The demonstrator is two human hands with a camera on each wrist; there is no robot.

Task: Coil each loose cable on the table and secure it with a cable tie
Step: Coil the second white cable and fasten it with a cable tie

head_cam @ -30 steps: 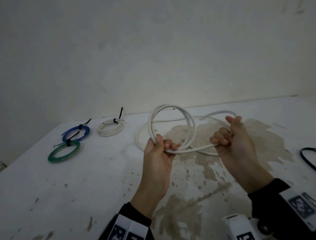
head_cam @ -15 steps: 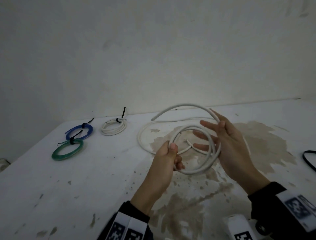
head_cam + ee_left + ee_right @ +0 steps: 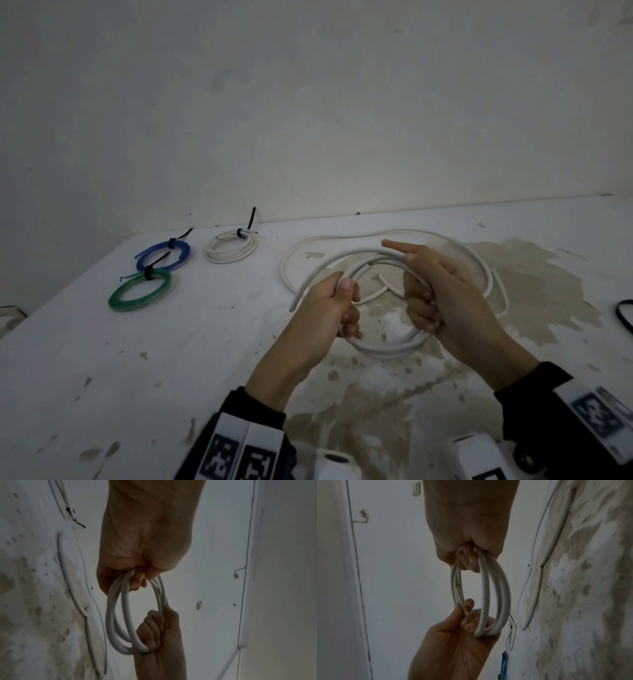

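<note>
Both hands, left hand (image 3: pixel 330 305) and right hand (image 3: pixel 445 291), grip white cable (image 3: pixel 387 349) coil (index extended)

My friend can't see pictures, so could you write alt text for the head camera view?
Two hands, left hand and right hand, hold a half-coiled white cable above a stained white table. Three tied coils, blue, green and white, lie at far left.

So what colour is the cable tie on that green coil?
Black. The cable tie cinches the green coil at its far side; the head view shows it best.
</note>
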